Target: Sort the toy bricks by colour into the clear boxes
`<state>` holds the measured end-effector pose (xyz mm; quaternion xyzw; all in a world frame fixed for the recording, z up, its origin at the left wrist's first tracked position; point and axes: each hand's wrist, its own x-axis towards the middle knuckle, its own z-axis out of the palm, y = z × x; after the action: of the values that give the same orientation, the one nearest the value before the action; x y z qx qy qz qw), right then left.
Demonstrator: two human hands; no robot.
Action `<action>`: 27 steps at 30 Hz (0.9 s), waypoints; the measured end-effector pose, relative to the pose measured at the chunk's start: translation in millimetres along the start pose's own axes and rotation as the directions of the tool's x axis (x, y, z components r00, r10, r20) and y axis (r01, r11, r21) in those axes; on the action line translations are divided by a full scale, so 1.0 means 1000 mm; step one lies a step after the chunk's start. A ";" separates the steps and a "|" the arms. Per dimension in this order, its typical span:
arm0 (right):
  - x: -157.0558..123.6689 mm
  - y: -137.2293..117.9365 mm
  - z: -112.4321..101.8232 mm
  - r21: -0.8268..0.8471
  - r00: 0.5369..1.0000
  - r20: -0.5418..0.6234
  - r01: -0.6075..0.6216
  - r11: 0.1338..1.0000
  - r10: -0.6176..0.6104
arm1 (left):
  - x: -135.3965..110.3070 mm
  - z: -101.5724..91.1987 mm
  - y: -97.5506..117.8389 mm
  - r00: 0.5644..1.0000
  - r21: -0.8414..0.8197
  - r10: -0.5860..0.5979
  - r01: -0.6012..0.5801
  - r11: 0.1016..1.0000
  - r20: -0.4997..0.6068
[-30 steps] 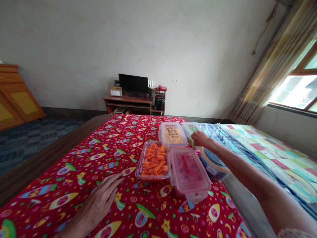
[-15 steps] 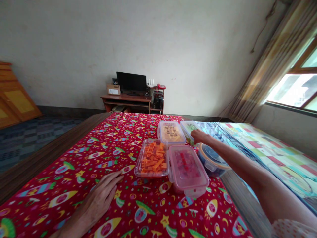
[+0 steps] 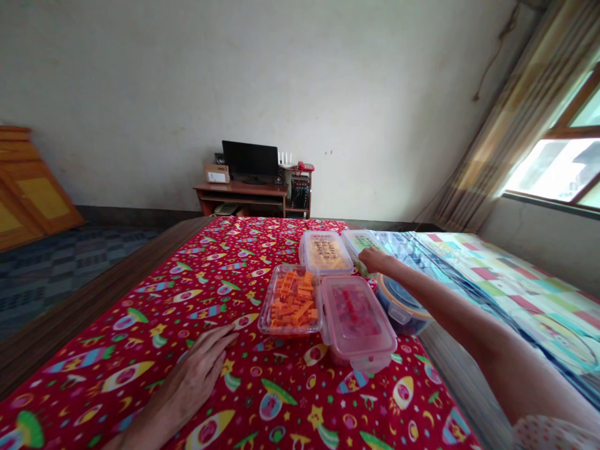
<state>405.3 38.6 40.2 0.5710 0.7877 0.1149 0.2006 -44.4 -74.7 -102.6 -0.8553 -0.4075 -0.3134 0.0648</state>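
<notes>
My left hand [image 3: 199, 369] lies flat and empty on the red patterned cloth, fingers stretched out. Beside its fingertips stands a clear plastic box of orange building bricks [image 3: 293, 303]. My right arm reaches forward, and my right hand [image 3: 374, 259], fingers curled, is at the near right edge of a lidded box with green contents [image 3: 360, 239]. The hand covers part of that box, and its fingertips are hidden. Left of it stands a lidded box with yellow contents [image 3: 325, 253]. Closer in are a pink-lidded box [image 3: 359, 325] and a round tub with a blue lid [image 3: 400, 300].
The red cloth [image 3: 154, 337] covers a table, with a wooden edge along the left. A light, checkered cloth [image 3: 529, 281] lies to the right. Beyond the table stands a desk with a monitor [image 3: 250, 162]. An orange cabinet [image 3: 35, 187] stands at the left.
The view has shifted slightly, so everything sits a little lower and further right. Both hands hold nearly the same places; no box has visibly moved on the cloth.
</notes>
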 end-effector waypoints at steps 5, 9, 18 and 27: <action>-0.016 0.017 -0.020 0.078 0.981 -0.016 -0.193 0.978 0.195 | -0.002 0.004 -0.002 1.000 -0.017 -0.014 0.014 1.000 0.004; -0.047 0.028 -0.027 0.166 0.931 -0.124 -0.323 0.932 0.344 | -0.002 0.005 -0.001 1.000 -0.019 -0.006 0.006 1.000 -0.013; -0.079 0.047 0.009 0.378 0.863 -0.049 -0.450 0.809 0.503 | 0.004 0.001 0.001 0.999 -0.001 0.032 -0.032 0.999 -0.034; -0.046 0.076 0.045 0.555 0.778 0.102 -0.561 0.614 0.620 | -0.003 0.005 -0.006 0.999 0.006 0.021 -0.021 1.000 -0.027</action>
<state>502.3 17.8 39.6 0.8241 0.5620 -0.0318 -0.0635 -47.9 -70.4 -109.0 -0.8550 -0.3986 -0.3230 0.0760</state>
